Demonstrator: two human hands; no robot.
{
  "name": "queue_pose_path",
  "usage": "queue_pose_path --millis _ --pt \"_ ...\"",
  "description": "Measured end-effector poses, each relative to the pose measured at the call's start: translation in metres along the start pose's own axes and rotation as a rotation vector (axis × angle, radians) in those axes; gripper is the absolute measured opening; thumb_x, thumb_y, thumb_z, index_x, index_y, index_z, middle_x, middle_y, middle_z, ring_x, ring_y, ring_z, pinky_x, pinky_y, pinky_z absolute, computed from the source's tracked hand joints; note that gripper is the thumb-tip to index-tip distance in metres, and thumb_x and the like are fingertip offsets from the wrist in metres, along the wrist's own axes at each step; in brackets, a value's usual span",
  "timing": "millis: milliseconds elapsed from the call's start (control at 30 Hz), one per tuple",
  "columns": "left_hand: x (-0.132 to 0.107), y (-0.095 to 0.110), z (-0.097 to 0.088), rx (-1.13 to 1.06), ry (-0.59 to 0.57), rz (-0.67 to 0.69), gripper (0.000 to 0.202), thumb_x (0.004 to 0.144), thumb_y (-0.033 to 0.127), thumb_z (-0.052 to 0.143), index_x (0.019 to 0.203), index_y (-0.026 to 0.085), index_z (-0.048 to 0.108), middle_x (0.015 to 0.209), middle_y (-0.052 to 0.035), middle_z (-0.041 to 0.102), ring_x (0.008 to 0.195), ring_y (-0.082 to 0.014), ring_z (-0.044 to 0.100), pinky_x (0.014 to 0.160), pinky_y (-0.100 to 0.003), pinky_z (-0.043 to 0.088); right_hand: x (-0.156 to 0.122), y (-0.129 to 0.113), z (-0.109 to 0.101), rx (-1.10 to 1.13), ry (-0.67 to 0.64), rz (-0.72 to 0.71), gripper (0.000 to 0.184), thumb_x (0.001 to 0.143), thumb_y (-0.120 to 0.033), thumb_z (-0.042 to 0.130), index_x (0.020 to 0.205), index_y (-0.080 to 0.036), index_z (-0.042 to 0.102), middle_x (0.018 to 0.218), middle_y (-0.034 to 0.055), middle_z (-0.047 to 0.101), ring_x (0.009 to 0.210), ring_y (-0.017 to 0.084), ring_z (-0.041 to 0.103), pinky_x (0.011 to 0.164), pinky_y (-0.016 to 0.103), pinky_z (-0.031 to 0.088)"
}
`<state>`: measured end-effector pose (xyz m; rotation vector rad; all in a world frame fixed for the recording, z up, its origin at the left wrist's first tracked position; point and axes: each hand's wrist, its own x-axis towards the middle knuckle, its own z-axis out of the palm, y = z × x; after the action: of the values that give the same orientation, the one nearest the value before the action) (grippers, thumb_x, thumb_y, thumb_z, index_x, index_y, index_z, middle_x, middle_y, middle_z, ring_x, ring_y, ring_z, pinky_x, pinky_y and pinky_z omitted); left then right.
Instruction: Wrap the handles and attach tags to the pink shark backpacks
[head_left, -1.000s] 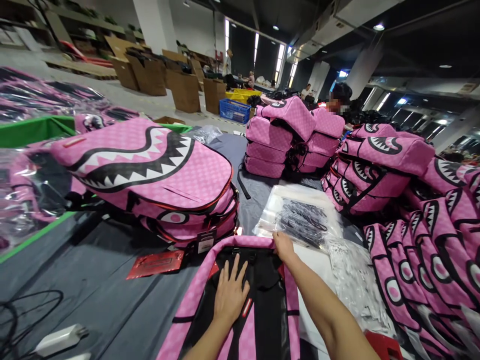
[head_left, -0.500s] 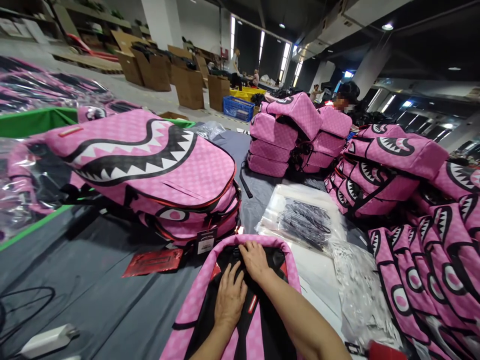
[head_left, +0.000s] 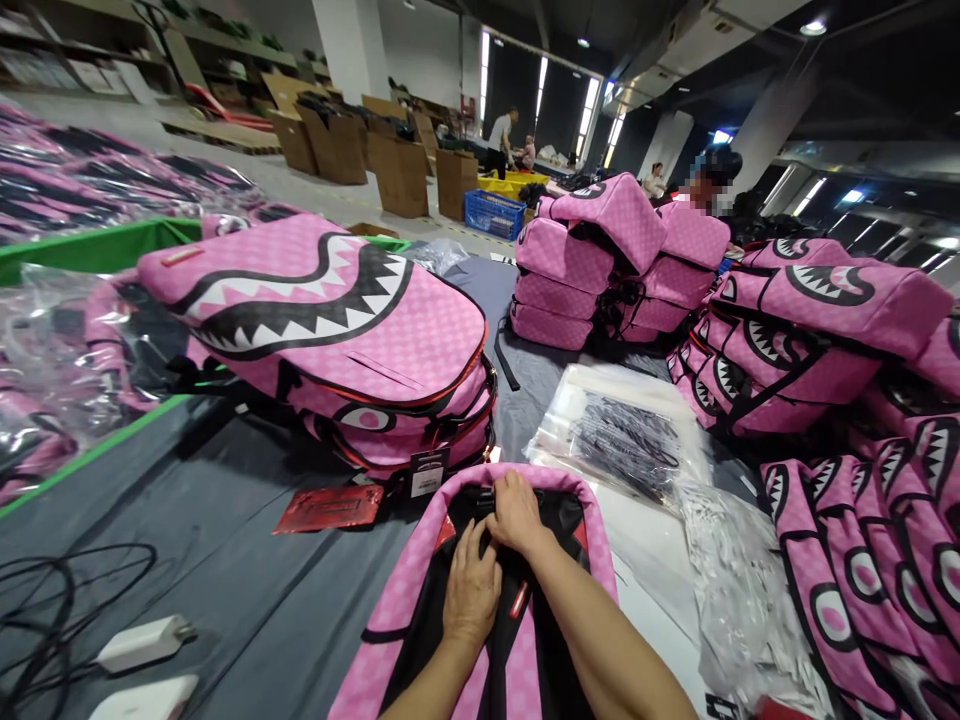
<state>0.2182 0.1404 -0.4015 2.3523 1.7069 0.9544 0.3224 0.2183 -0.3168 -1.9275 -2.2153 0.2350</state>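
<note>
A pink checkered backpack (head_left: 405, 610) lies back-side up in front of me on the grey table, its black padded back and straps facing me. My left hand (head_left: 471, 592) rests flat on the black panel with fingers together. My right hand (head_left: 514, 512) is curled at the top of the backpack, fingers closed on the black handle loop by the top edge. The two hands touch each other there.
Pink shark-mouth backpacks are stacked at the left (head_left: 330, 330), at the back (head_left: 592, 265) and in a long pile along the right (head_left: 840, 400). A stack of clear printed plastic bags (head_left: 615, 435) lies right of my hands. A red tag (head_left: 330, 508), white chargers (head_left: 142, 643) and black cables lie left. People work at the back.
My right hand has moved from the backpack's top right corner to its top middle and closed there. My left hand stayed on the black panel. The view shifted slightly.
</note>
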Motion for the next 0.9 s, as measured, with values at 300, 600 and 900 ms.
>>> queue_pose_path --millis 300,600,900 --pt "0.012 0.005 -0.006 -0.050 0.013 -0.025 0.042 0.092 0.012 0.041 0.120 0.017 0.071 0.139 -0.0152 0.061 0.133 -0.0326 0.056 0.109 -0.049 0.052 0.024 0.019 -0.013 0.178 -0.045 -0.069 0.032 0.077 -0.017 0.082 0.102 -0.019 0.063 0.099 0.0040 0.060 0.093 0.020 0.061 0.082 0.032 0.054" --pt "0.017 0.017 -0.018 -0.227 -0.172 -0.161 0.042 0.099 0.019 0.038 0.133 0.016 0.062 0.151 -0.0158 0.050 0.145 -0.0339 0.041 0.118 -0.056 0.039 -0.164 -0.038 -0.062 0.306 -0.015 -0.138 0.031 0.098 -0.028 0.049 0.127 -0.022 0.059 0.121 0.0100 0.062 0.119 0.023 0.057 0.107 0.042 0.045" --pt "0.017 0.014 -0.065 -0.344 -0.250 -0.035 0.047 0.104 0.032 0.029 0.136 0.010 0.056 0.155 -0.0200 0.045 0.151 -0.0383 0.024 0.119 -0.065 0.028 -0.207 -0.042 0.021 0.064 -0.076 -0.165 0.029 0.093 -0.025 0.054 0.120 -0.018 0.063 0.120 0.0122 0.066 0.116 0.024 0.057 0.114 0.046 0.040"
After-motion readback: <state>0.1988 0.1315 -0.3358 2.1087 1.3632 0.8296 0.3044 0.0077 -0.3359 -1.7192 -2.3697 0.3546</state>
